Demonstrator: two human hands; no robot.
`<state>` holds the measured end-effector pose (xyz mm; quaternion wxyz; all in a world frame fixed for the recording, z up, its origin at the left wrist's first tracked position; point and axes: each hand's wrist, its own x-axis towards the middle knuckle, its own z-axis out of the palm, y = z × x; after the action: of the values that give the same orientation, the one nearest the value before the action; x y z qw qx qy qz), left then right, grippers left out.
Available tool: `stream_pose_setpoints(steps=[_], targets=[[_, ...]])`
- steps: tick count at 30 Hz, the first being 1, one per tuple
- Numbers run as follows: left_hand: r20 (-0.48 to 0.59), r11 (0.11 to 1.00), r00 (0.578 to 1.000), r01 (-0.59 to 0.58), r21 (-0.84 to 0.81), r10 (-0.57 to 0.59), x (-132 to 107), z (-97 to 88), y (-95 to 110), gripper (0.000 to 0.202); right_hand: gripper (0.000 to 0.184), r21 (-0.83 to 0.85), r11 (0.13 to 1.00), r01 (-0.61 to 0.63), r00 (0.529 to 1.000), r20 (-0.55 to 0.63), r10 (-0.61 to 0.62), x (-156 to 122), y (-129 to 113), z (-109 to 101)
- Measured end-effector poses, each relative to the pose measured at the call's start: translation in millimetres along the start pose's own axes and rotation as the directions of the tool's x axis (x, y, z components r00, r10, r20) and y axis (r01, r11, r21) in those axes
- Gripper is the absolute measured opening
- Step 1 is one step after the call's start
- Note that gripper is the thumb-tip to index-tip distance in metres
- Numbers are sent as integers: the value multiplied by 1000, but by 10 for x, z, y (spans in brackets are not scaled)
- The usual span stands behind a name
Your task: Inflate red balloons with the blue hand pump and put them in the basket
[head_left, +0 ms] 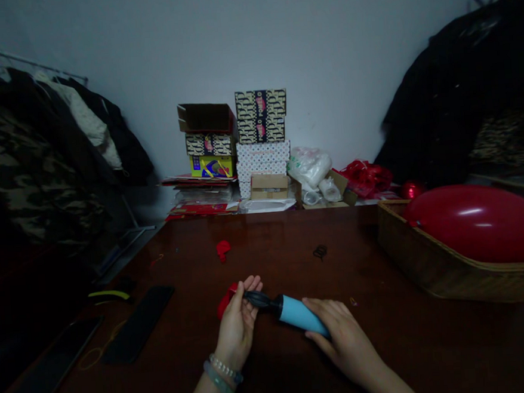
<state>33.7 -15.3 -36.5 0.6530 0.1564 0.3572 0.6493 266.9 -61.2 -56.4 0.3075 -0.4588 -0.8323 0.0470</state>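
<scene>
My right hand (341, 333) grips the light blue barrel of a hand pump (297, 312) that lies low over the dark wooden table (293, 260). Its black nozzle points left into a limp red balloon (224, 301). My left hand (239, 321), with bracelets at the wrist, pinches the balloon's neck onto the nozzle tip, fingers closed round it. A second limp red balloon (223, 249) lies further back on the table.
A wicker basket (433, 274) at the right holds a large inflated red balloon (479, 223). Two flat black slabs (138, 323) lie at the left. A small black hair tie (320, 252) sits mid-table. Stacked boxes (260, 142) and bags line the far wall.
</scene>
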Motion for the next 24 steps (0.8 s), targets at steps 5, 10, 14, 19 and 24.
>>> stream_pose_setpoints(steps=[5, 10, 14, 19, 24], targets=[[38, 999, 999, -36, 32, 35, -35, -11, -3, 25, 49, 18, 999, -33, 999, 12, 33, -7, 12, -2], [26, 998, 999, -37, 49, 36, -49, -11, -10, 24, 49, 12, 999, -50, 999, 11, 50, -10, 24, 14], [25, 999, 999, -33, 38, 32, -31, -8, -19, 24, 49, 8, 999, -35, 999, 5, 35, -9, 33, 25], [15, 1000, 1000, -15, -9, 15, -22, 0, 14, 28, 50, 3, 1000, -15, 1000, -13, 15, -11, 34, 34], [28, 999, 999, -35, 15, 35, -32, -28, -1, 25, 49, -14, 1000, -24, 1000, -11, 24, -20, 38, 44]])
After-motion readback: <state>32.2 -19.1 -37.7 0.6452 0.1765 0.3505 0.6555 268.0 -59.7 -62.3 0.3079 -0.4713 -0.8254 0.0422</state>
